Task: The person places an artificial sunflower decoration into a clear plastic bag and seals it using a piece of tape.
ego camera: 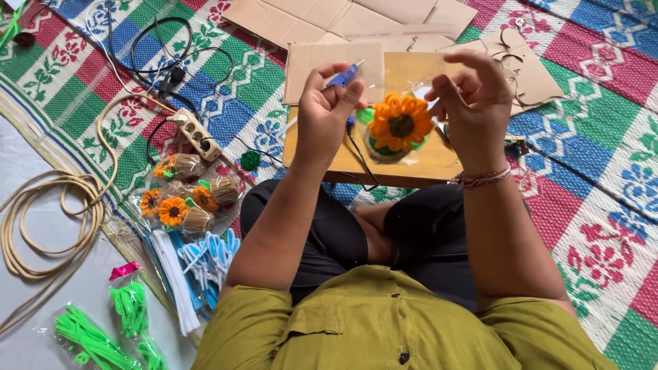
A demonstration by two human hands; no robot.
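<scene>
While the person sat cross-legged on the woven floral mat (589, 171), the head view showed the left hand (327, 103) clamped around a blue glue gun (345, 74), its nozzle aimed toward two o'clock. The right hand (473, 96) had its fingers curled and pinched on the clear plastic wrap (411, 89) around an orange pipe-cleaner sunflower in a small twine pot (397, 130), which sat between both hands above the low wooden board (425, 168). The step in hand looked like sealing the wrap; the next move would likely call for a steady nozzle at the wrap's top edge.

Counted: one flower in hand; a cluster of wrapped sunflower pots (185, 199) at nine o'clock, about five, though overlap blurred the count; one white power strip (195, 133); one coiled beige hose (41, 226); two packs of green pipe cleaners (110, 329); flat cardboard sheets (343, 20) at twelve o'clock.
</scene>
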